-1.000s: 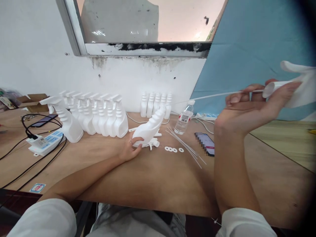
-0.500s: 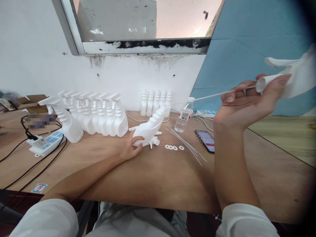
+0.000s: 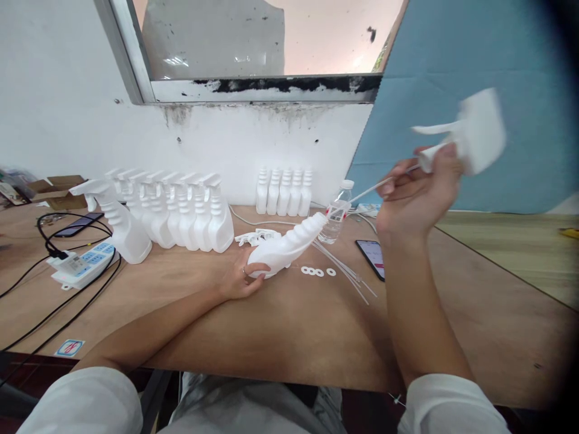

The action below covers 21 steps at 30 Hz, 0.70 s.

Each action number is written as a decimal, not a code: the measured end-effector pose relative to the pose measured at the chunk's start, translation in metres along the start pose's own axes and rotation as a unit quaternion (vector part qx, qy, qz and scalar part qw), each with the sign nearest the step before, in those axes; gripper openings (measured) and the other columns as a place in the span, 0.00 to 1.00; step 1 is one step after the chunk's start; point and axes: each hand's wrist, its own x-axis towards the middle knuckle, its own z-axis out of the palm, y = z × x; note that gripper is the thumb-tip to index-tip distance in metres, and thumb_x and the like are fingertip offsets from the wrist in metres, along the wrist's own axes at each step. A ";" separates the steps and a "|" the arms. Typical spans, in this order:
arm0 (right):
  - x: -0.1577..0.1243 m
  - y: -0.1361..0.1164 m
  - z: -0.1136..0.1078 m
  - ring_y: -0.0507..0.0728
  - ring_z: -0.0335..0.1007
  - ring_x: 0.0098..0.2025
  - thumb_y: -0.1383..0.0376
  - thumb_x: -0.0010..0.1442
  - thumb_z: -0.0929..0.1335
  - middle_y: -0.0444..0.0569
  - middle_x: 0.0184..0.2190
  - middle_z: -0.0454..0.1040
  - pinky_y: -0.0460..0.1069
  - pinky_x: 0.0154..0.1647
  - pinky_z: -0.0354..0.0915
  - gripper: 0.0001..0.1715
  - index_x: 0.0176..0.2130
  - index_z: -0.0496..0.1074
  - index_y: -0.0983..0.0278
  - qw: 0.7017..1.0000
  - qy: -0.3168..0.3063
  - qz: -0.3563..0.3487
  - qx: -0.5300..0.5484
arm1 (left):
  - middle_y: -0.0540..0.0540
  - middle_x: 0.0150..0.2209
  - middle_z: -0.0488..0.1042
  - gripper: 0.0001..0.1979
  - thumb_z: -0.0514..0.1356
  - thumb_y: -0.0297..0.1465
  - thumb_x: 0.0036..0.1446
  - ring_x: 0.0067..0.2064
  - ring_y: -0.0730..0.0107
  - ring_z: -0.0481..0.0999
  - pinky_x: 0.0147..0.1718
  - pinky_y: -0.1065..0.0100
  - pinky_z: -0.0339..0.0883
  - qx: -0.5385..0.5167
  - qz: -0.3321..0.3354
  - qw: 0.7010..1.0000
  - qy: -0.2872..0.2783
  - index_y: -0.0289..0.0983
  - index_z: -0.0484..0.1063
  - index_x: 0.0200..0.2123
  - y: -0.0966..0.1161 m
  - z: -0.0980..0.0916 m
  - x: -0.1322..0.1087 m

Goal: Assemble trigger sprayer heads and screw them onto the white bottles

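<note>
My left hand (image 3: 244, 276) is wrapped round the base of a white bottle (image 3: 289, 244), which leans with its neck up to the right. Raised at the right, my right hand (image 3: 420, 193) holds a white spray head (image 3: 479, 132), slightly blurred. A thin white tube (image 3: 371, 190) runs from the spray head down to the left, its lower part in front of a clear water bottle (image 3: 337, 211). Behind the held bottle lie loose white spray heads (image 3: 260, 235). White rings (image 3: 332, 272) and several thin tubes (image 3: 344, 268) lie right of it.
Assembled spray bottles (image 3: 221, 223) stand in a row at the left, with capless bottles (image 3: 283, 193) by the wall. A phone (image 3: 371, 259) lies at the right. On the far left are a power strip (image 3: 85, 265), black cables and a cardboard box (image 3: 58, 191).
My right hand has moved left with the spray head and tube. The held bottle has tipped lower, its neck further right.
</note>
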 end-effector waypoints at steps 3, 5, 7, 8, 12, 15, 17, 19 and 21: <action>-0.016 0.015 0.007 0.49 0.64 0.17 0.52 0.51 0.72 0.44 0.19 0.72 0.44 0.15 0.55 0.20 0.32 0.70 0.66 0.992 -0.081 0.085 -0.055 | 0.38 0.57 0.63 0.11 0.59 0.28 0.58 0.58 0.57 0.69 0.54 0.55 0.68 -0.027 -0.001 1.000 0.001 0.40 0.69 0.46 0.005 0.001 0.002; -0.032 0.026 0.014 0.51 0.70 0.21 0.53 0.53 0.72 0.46 0.23 0.75 0.45 0.20 0.63 0.18 0.31 0.70 0.66 0.982 -0.126 0.127 -0.065 | 0.38 0.57 0.63 0.11 0.59 0.29 0.59 0.58 0.57 0.68 0.54 0.55 0.68 -0.047 -0.019 0.999 0.013 0.41 0.68 0.46 0.008 0.003 0.002; -0.049 0.036 0.022 0.53 0.75 0.26 0.55 0.54 0.72 0.48 0.28 0.77 0.48 0.28 0.70 0.17 0.33 0.70 0.66 0.967 -0.182 0.172 -0.044 | 0.38 0.57 0.62 0.12 0.59 0.29 0.60 0.58 0.56 0.68 0.54 0.54 0.67 -0.066 -0.034 0.997 0.027 0.41 0.66 0.47 0.010 0.005 0.001; -0.056 0.041 0.025 0.54 0.76 0.27 0.54 0.54 0.72 0.48 0.30 0.78 0.48 0.30 0.71 0.17 0.34 0.70 0.66 0.957 -0.209 0.198 -0.025 | 0.38 0.57 0.62 0.12 0.58 0.29 0.60 0.58 0.56 0.68 0.54 0.54 0.67 -0.074 -0.038 0.996 0.033 0.41 0.66 0.48 0.011 0.006 0.000; -0.078 0.053 0.030 0.54 0.75 0.24 0.52 0.55 0.72 0.45 0.29 0.77 0.48 0.25 0.70 0.19 0.36 0.66 0.63 0.912 -0.289 0.286 0.050 | 0.37 0.57 0.62 0.14 0.58 0.31 0.61 0.59 0.55 0.67 0.55 0.51 0.65 -0.110 -0.042 0.993 0.027 0.41 0.62 0.49 0.013 0.009 -0.001; -0.089 0.058 0.026 0.52 0.71 0.20 0.55 0.58 0.70 0.42 0.24 0.74 0.47 0.22 0.68 0.16 0.36 0.65 0.63 0.906 -0.295 0.294 0.073 | 0.33 0.62 0.58 0.22 0.58 0.33 0.61 0.63 0.51 0.62 0.57 0.45 0.61 -0.143 -0.019 0.990 0.011 0.41 0.54 0.56 0.013 0.006 0.007; -0.095 0.061 0.024 0.51 0.69 0.19 0.57 0.58 0.70 0.41 0.23 0.72 0.46 0.22 0.67 0.14 0.36 0.66 0.64 0.905 -0.282 0.307 0.078 | 0.32 0.62 0.58 0.25 0.59 0.33 0.61 0.64 0.50 0.61 0.58 0.43 0.60 -0.152 -0.002 0.987 0.045 0.42 0.51 0.58 0.014 0.000 0.018; -0.100 0.063 0.023 0.50 0.69 0.20 0.58 0.59 0.70 0.41 0.24 0.72 0.46 0.22 0.67 0.13 0.37 0.66 0.64 0.900 -0.281 0.322 0.087 | 0.34 0.59 0.62 0.25 0.60 0.33 0.61 0.62 0.51 0.64 0.56 0.44 0.62 -0.147 0.005 0.983 0.107 0.42 0.54 0.58 0.020 -0.010 0.031; -0.103 0.065 0.023 0.51 0.69 0.21 0.58 0.59 0.70 0.42 0.25 0.73 0.46 0.23 0.67 0.13 0.38 0.68 0.64 0.892 -0.300 0.325 0.093 | 0.37 0.55 0.65 0.23 0.62 0.34 0.59 0.58 0.54 0.68 0.54 0.47 0.65 -0.132 0.021 0.977 0.164 0.42 0.59 0.55 0.032 -0.024 0.042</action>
